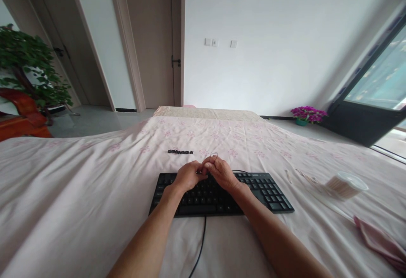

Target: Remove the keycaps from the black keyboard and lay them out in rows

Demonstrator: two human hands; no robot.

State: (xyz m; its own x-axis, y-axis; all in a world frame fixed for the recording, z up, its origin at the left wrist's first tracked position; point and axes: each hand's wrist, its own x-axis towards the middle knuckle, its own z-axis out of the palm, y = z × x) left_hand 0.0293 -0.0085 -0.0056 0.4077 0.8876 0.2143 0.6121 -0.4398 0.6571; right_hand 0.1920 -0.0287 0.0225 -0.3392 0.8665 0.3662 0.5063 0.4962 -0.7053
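A black keyboard [203, 209] lies on the patterned bedsheet, and both my hands are together above its upper middle. My right hand [222, 174] is closed, with the thin wire loop of a keycap puller [214, 154] sticking up past its fingers. Close against it, my left hand [189, 175] has its fingers pinched together; a small dark thing shows at the fingertips, too hidden to name. Beyond the keyboard, several black keycaps [180, 152] lie in a row on the sheet. The keys under my hands are partly covered.
On the right, a clear round tub of cotton swabs [345, 185] lies near some loose swabs [288, 176]. A pink cloth [379, 240] sits at the lower right. A black cable [200, 250] runs toward me from below the keyboard. The sheet [95, 193] is wrinkled.
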